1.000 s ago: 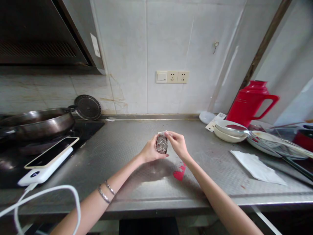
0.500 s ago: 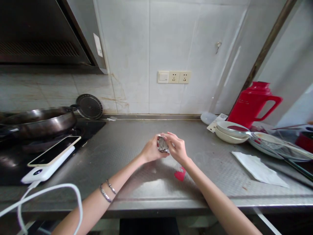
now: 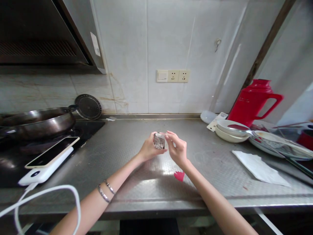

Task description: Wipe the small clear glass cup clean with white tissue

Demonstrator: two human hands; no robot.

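Observation:
My left hand (image 3: pixel 149 147) is closed around a small, squarish, shiny silvery thing (image 3: pixel 159 141), held above the steel counter (image 3: pixel 127 137). Its crinkled or faceted face points up toward me; whether it is foil or clear glass I cannot tell. Close to its right edge is my right hand (image 3: pixel 178 147), thumb and fingertips pinched together. Whatever may be between those fingertips is too small to make out. Below the hands a jagged red piece (image 3: pixel 179 176) lies on the counter, partly covered by my right forearm.
At left, a steel pan (image 3: pixel 39 122) sits on the black cooktop, by a phone (image 3: pixel 52 152) on a white power bank (image 3: pixel 46 169) with a cable. At right are a red thermos (image 3: pixel 253 102), stacked bowls (image 3: pixel 231 135), plates and a white paper napkin (image 3: pixel 260 168).
My right fingertips have drawn back from the top of the silvery thing to its right side, leaving more of its face showing. The left hand keeps hold of it, a little further left.

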